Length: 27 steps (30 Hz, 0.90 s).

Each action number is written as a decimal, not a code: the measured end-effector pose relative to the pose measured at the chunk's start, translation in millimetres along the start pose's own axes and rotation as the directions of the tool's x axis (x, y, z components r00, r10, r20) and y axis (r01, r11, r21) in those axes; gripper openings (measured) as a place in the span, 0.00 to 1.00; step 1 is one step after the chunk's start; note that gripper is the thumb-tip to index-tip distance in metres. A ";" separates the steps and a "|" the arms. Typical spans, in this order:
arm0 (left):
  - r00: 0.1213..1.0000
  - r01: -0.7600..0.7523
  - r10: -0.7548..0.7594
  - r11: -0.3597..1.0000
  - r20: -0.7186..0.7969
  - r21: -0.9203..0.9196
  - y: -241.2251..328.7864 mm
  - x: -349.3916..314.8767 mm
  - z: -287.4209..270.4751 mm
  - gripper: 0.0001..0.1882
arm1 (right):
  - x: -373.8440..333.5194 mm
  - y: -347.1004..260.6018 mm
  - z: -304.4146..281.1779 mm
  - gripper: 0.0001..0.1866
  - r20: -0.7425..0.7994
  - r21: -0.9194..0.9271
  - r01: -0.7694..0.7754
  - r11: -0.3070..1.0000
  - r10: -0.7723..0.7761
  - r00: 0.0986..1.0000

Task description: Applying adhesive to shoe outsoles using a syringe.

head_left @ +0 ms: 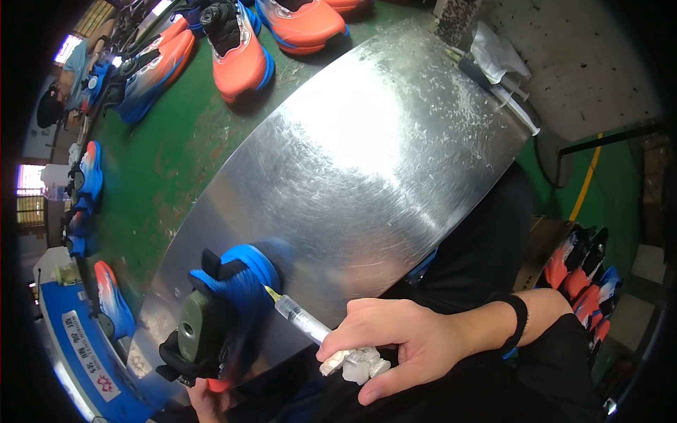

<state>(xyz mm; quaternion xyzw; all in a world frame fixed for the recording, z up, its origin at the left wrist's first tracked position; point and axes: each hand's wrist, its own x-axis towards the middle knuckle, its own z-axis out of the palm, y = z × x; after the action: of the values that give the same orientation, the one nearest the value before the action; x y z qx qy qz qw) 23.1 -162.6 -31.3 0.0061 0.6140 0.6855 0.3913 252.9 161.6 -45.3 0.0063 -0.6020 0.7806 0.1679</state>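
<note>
In my right hand (402, 338) is a clear syringe (303, 319) with a thin yellow-green tip, which points up and left at a sneaker. A lumpy white wad (358, 364) sits around the syringe's rear end, between my fingers and thumb. The blue sneaker (243, 282) stands over the metal tabletop at the lower left, its heel away from me, with a dark green part on its upper. The syringe tip touches or nearly touches the sneaker's blue heel side. My left hand (206, 400) grips the sneaker's orange toe end from below, partly hidden by the shoe.
A shiny, scratched metal plate (352, 204) covers the work surface. Orange and blue sneakers (243, 63) stand beyond it on a green surface (162, 166). More syringes (513, 106) and a white cloth (497, 53) lie at the upper right. Further shoes (582, 282) are stacked at the right.
</note>
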 end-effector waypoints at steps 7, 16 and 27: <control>0.977 0.153 -0.149 0.988 0.152 -0.019 -16.1 -20.2 60.8 0.32 | 3.5 -12.4 6.4 0.24 0.039 -0.021 -0.100 0.995 0.101 0.994; 0.904 0.317 -0.234 0.928 0.358 -0.194 -33.5 -19.9 92.4 0.44 | 9.1 -43.5 29.5 0.24 0.035 0.203 -0.206 0.957 0.203 0.979; 0.830 0.503 -0.247 0.719 0.499 -0.480 -39.4 -21.9 137.1 0.35 | -6.5 -107.3 23.5 0.31 0.223 0.108 -0.376 0.920 0.346 0.911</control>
<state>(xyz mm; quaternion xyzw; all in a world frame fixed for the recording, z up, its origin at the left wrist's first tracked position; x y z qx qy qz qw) 126.3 -62.2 -20.6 -0.1039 0.2621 0.7294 0.6233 283.4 161.3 60.4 -0.0147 -0.5467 0.8362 -0.0417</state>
